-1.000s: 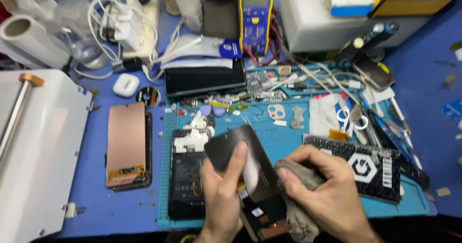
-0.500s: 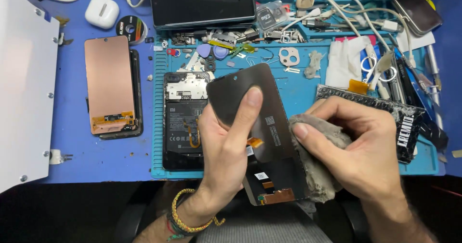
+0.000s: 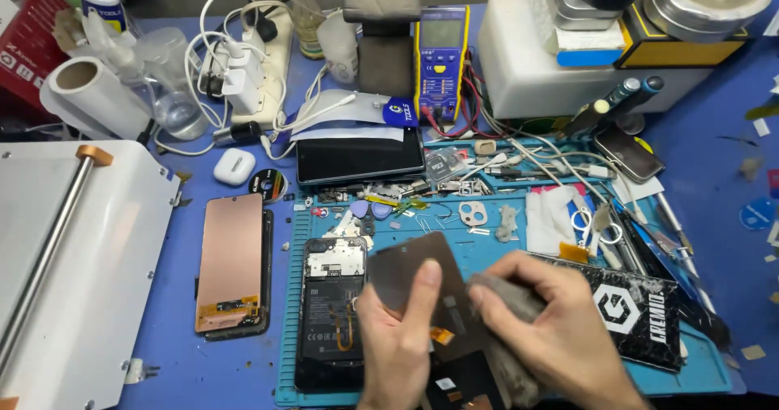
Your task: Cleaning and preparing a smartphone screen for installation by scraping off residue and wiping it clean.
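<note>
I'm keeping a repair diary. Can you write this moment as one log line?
left hand: holds dark screen panel | right hand: presses grey cloth on panel | opened phone: beside, on blue mat

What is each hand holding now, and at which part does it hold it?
The left hand grips the dark flat phone screen panel at its lower middle, thumb across its back. The right hand clutches a crumpled grey cloth, pressed against the panel's right edge.

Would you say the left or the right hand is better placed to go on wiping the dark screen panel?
Probably the right hand: it already grips the grey cloth against the dark screen panel. The left hand pins that panel with its thumb, so it looks busy steadying.
</note>
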